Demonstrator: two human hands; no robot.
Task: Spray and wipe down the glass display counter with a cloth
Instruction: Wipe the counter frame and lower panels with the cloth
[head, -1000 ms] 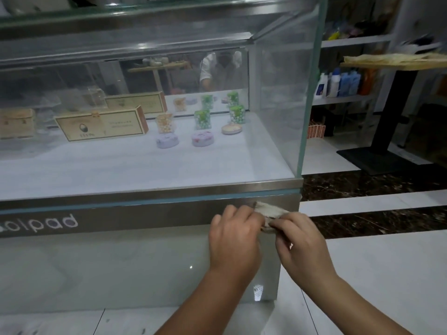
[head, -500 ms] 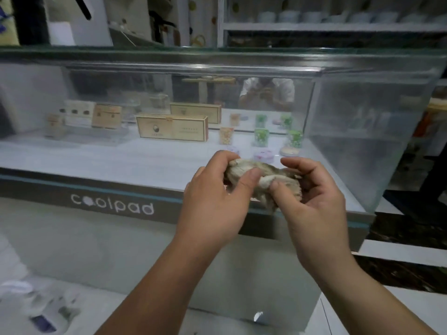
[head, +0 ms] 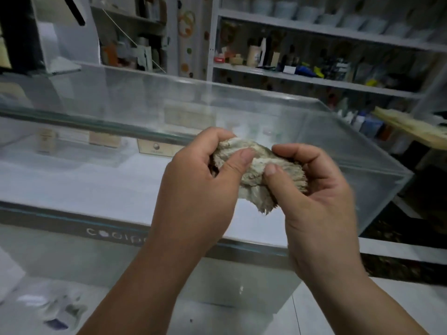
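The cloth (head: 256,172) has come off the lower metal trim, where it was pressed a second ago, and is now bunched in mid-air before the glass display counter (head: 96,112) (wiping paused, probably to refold it). The left hand (head: 200,189) and right hand (head: 319,201) both pinch it, thumbs on top, fingers curled behind.

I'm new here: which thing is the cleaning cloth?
Find the long glass display counter; in front of it the left hand and right hand meet. Bunched between them is the cloth, a shaggy beige wad, unlike the flat boxes under the glass.
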